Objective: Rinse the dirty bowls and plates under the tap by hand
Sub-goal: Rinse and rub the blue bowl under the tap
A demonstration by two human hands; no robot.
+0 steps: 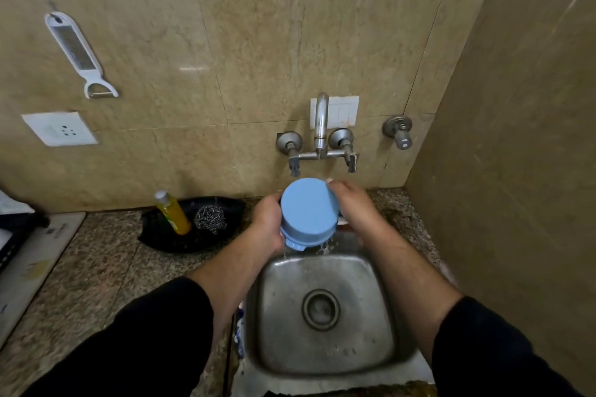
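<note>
Both hands are on this one. The right hand's (351,208) fingertips (332,184) curl over the top right edge of a light blue bowl (308,211), and the palm sits against its side. The left hand (268,224) is wrapped round the opposite side. Most of those fingers are tucked behind the bowl, so I can't see exactly how they lie, but it's clearly a grip.

The bowl is tipped so its flat bottom faces up and toward the person, held just below the tap (321,119) and over the back edge of the steel sink (269,271). Water (324,247) runs off the bowl's lower rim into the basin.

Sleeves are black and pushed up the forearms.

Off to the left on the speckled counter (96,267) there's a black tray (161,235) with a yellow bottle (172,214) and a steel scrubber (210,219) on it. A white peeler (75,51) hangs on the tan wall (258,42).
</note>
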